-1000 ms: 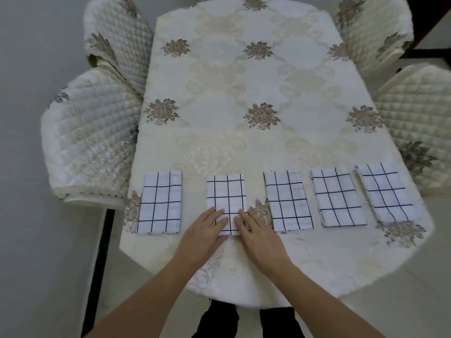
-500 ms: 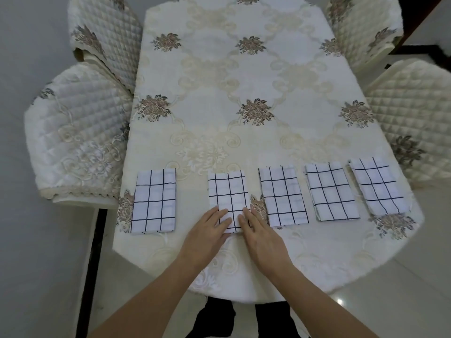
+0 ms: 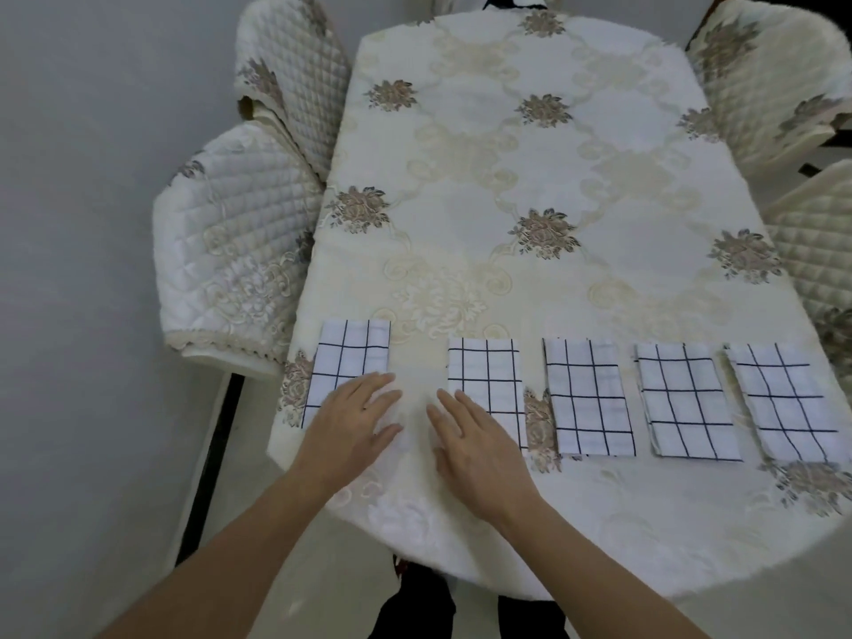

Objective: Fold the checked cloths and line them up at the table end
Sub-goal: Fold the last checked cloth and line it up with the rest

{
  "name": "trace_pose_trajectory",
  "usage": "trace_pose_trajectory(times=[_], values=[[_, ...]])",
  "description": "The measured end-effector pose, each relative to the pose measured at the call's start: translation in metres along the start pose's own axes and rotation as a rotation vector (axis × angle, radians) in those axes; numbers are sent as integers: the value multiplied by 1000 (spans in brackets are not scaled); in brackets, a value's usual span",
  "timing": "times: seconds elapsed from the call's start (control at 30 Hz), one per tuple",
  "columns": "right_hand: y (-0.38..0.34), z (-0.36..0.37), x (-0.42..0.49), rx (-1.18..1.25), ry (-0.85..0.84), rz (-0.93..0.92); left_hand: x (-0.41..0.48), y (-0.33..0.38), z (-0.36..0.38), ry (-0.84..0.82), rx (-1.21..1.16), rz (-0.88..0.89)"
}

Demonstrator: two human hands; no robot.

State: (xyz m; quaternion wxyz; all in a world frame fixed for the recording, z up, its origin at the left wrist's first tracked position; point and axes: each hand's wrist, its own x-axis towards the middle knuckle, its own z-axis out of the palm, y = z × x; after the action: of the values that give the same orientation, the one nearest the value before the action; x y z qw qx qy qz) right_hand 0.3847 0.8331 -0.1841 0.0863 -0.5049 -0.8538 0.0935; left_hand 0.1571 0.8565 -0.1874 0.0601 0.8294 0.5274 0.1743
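Note:
Several folded white cloths with black checks lie in a row along the near end of the table [image 3: 507, 177]. My left hand [image 3: 352, 417] lies flat, fingers apart, over the lower right corner of the leftmost cloth [image 3: 346, 357]. My right hand [image 3: 475, 442] rests flat on the lower left part of the second cloth [image 3: 491, 380]. Further right lie a third cloth [image 3: 588, 396], a fourth cloth [image 3: 684, 398] and a fifth cloth [image 3: 779, 398], untouched. A wider gap separates the leftmost cloth from the second one.
The table wears a cream embroidered cover with brown flower motifs. Quilted cream chairs stand on the left [image 3: 230, 251] and far left [image 3: 290, 76], and more chairs on the right [image 3: 774, 71]. The rounded table edge is close to my body.
Both hands left the bottom edge of the second cloth and shifted left. My left hand now lies on the leftmost cloth. The camera view also shifted left.

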Motion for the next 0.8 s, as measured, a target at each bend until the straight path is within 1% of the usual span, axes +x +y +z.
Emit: trace_pose_trajectory(times=[0.07,0.17,0.33,0.47,0.7,0.8], values=[[-18,3,18,30,-12,-36,-9,-27,-5,-20,31,-19],[-42,13,37,67,-66,-34,-29,-56,-2,-106,35,-50],[-59,31,52,136,-120,-26,-36,-63,2,-170,-80,-86],[-68,39,53,112,-105,-21,-37,-59,7,-169,-119,-70],[-70,40,30,22,-60,80,-38,-41,18,-126,-152,-4],[-66,36,26,-27,-63,90,-37,-36,18,-106,-135,15]])
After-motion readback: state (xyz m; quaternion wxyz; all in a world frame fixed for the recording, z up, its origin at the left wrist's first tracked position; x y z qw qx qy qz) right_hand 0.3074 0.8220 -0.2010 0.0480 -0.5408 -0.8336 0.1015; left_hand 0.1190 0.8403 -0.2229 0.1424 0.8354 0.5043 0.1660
